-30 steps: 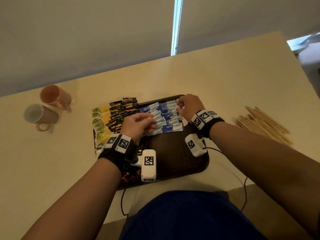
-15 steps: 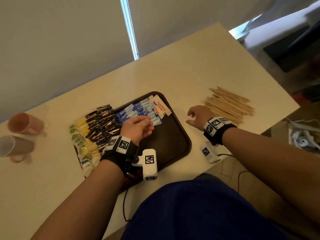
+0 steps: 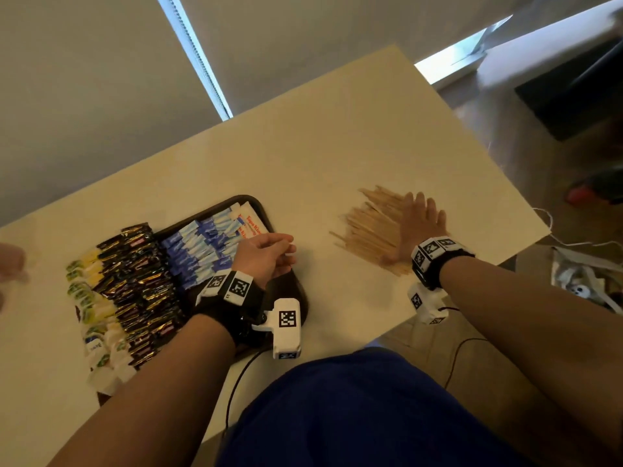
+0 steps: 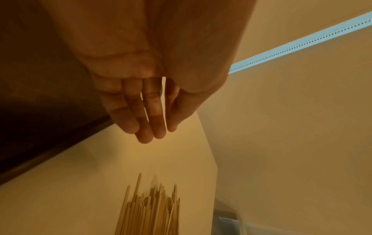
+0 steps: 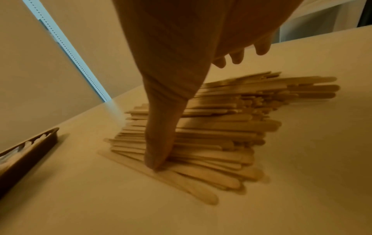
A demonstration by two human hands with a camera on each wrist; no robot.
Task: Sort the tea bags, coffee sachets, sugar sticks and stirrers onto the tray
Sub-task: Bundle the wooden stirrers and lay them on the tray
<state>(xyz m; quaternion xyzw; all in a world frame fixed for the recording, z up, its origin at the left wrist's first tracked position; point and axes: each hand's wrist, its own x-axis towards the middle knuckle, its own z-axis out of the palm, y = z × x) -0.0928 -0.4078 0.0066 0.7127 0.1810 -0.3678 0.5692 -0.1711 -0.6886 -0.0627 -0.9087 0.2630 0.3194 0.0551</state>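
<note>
a pale counter (image 3: 337, 156) is seen from above, with a grey wall (image 3: 84, 96) behind it. a thin strip of bright light (image 3: 195, 59) is seen running down the wall. a blurred pink cup (image 3: 10, 261) is seen at the far left edge of the counter. white cords (image 3: 580, 244) are seen on the floor (image 3: 526, 129) to the right. blue cloth (image 3: 354, 409) is seen at the bottom.

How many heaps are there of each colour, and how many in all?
Yellow-green packets: 1
Black packets: 1
Blue packets: 1
Red-white packets: 1
Wooden stirrers: 1
Total: 5
</note>
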